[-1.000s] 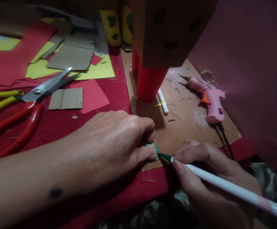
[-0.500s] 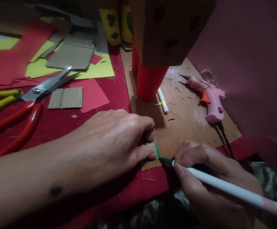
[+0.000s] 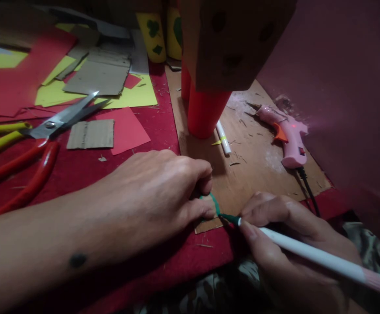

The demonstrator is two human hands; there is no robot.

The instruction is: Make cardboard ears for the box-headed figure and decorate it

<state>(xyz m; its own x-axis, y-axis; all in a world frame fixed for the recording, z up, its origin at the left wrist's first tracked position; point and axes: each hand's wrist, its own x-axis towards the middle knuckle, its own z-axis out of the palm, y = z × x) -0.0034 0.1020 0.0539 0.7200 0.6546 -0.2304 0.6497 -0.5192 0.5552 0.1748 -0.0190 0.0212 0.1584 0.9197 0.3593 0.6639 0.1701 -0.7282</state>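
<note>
Marker (image 3: 327, 257) held in right grip (image 3: 294, 270), tip at edge of cardboard piece (image 3: 207, 225), pinned near front of bench (image 3: 209, 259) by left grip (image 3: 173, 187). Possible fault: thumb pressure eases, piece skids, green line (image 3: 215, 203) skews.

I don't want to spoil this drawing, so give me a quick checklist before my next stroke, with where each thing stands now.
1. Marker gripped in the right hand: ok, near its green tip.
2. Small cardboard piece steadied by the left hand: ok, the thumb rests on it.
3. Green line complete: cannot tell, the left hand's fingers hide part of it.
4. Glue gun apart from both hands: ok, it lies on the brown board beyond the right hand.
5. Scissors closed: not ok, the blade tips stand apart.
</note>
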